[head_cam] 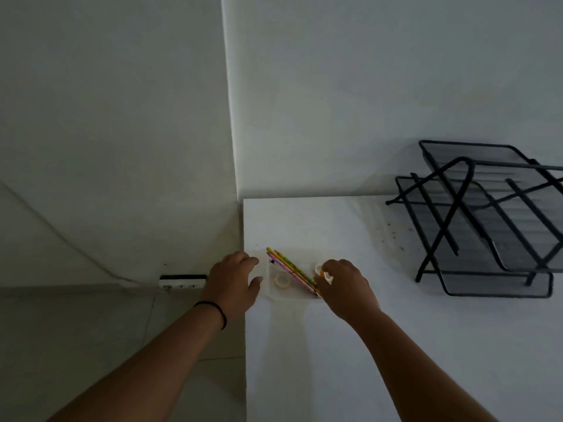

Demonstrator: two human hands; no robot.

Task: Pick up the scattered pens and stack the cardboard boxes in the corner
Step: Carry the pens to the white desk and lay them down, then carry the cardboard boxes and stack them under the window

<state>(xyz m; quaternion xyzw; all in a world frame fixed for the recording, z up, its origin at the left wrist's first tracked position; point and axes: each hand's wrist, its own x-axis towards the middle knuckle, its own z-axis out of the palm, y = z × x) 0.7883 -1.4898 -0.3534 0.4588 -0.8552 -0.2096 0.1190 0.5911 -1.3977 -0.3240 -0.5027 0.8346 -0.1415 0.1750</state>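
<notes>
A small clear plastic tray (275, 295) sits near the left edge of the white table (304, 360). Several colourful pens (289, 268) lie slanted across it, yellow and pink. A roll of tape (282, 280) lies inside the tray. My left hand (233, 283) grips the tray's left side, fingers curled on its rim. My right hand (344, 287) is at the tray's right end, pinching the lower tips of the pens, with a second tape roll (319, 268) just under its fingers. No cardboard boxes are in view.
A black wire-mesh letter rack (487, 220) with stacked tiers stands at the table's right back. White walls meet in a corner (233, 132) behind the table. A white power strip (182, 281) lies on the floor to the left, below the table edge.
</notes>
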